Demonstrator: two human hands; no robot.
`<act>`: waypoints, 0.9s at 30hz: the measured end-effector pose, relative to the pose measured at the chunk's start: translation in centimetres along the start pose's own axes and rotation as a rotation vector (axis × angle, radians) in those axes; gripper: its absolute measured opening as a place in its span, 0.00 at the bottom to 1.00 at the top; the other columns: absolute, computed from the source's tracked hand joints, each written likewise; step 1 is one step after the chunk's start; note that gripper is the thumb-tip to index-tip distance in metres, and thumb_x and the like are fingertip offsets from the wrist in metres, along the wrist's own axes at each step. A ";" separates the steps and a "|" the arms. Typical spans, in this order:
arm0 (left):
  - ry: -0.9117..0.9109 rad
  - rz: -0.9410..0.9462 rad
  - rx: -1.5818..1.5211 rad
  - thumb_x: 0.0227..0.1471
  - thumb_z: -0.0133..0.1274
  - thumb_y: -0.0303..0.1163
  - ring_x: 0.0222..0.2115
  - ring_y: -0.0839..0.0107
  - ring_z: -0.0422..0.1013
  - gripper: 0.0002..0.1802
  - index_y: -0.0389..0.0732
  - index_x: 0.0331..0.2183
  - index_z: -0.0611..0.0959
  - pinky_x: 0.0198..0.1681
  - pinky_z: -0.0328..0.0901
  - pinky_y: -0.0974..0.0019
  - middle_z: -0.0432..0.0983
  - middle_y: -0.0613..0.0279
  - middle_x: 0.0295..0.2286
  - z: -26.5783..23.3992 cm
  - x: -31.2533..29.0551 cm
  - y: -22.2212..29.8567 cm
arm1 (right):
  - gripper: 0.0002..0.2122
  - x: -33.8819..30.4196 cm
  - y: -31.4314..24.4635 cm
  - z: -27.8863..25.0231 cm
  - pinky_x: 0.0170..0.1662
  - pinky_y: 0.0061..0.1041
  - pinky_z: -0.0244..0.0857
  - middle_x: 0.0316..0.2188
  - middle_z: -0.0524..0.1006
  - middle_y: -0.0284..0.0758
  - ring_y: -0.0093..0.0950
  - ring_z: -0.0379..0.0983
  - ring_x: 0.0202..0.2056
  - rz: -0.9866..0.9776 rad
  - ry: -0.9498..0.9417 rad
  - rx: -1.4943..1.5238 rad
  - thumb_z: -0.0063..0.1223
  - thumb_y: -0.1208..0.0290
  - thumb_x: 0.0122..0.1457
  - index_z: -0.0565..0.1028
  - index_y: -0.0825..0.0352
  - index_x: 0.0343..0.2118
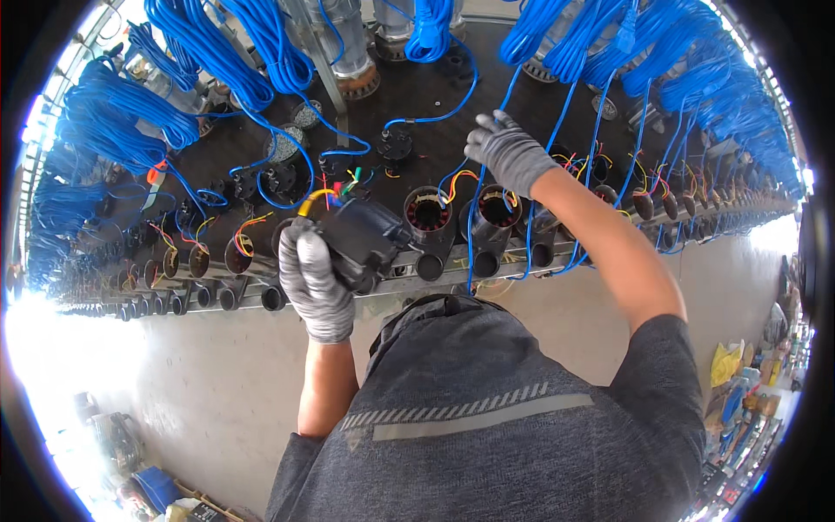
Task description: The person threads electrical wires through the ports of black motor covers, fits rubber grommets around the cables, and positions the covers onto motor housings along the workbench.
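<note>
My left hand (315, 274), in a grey glove, is closed around a black box-like housing (361, 233) above the bench's near edge. Yellow, red and green pieces (335, 193), perhaps wires, show at the housing's upper end. My right hand (509, 155), also gloved, reaches over the bench with fingers stretched out and nothing visible in it. Between the hands stand open dark cylinders (428, 211) with reddish-brown windings and coloured wires inside. Behind them lies a round black cap (396, 148) joined to a blue cable (435, 119).
Coiled blue cables (209, 52) hang along the far side, with silvery cylinders (344, 39) among them. More wired cylinders (237, 255) line the near edge both ways. Round dishes of small grey parts (287, 143) and an orange-handled tool (156, 172) lie at left.
</note>
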State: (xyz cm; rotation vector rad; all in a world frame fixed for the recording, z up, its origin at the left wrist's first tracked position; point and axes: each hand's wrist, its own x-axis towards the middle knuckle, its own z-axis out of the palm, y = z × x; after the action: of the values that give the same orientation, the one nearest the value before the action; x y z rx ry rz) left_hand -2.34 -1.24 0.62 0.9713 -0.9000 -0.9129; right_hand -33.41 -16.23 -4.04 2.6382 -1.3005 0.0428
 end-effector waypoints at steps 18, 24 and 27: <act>0.250 -0.331 -0.534 0.58 0.54 0.48 0.46 0.56 0.75 0.30 0.31 0.50 0.76 0.53 0.70 0.51 0.77 0.48 0.45 -5.2 0.0 -1.7 | 0.14 -14.8 -9.4 6.7 0.39 0.39 0.74 0.41 0.84 0.36 0.37 0.81 0.43 -0.230 -1.238 -0.137 0.59 0.70 0.50 0.84 0.58 0.42; 0.142 -0.377 -0.501 0.57 0.55 0.46 0.45 0.57 0.76 0.27 0.35 0.50 0.76 0.52 0.71 0.52 0.78 0.49 0.44 -7.0 -0.3 -3.3 | 0.15 -29.1 -10.5 22.7 0.49 0.41 0.72 0.49 0.80 0.39 0.40 0.77 0.51 0.839 -0.707 0.296 0.56 0.68 0.56 0.82 0.58 0.47; 0.105 -0.421 -0.502 0.56 0.56 0.43 0.41 0.65 0.76 0.18 0.39 0.41 0.80 0.48 0.72 0.58 0.79 0.56 0.40 -6.3 -0.5 -3.6 | 0.15 -28.2 -9.7 16.1 0.49 0.42 0.70 0.50 0.79 0.40 0.44 0.75 0.51 0.226 -1.425 0.099 0.53 0.63 0.60 0.80 0.57 0.49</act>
State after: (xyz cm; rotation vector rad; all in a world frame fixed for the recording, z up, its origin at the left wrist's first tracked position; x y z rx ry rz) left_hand 2.49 -0.03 -4.71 0.7684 -0.3444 -1.3517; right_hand -44.03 8.46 -24.59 2.4091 -1.8387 -2.0437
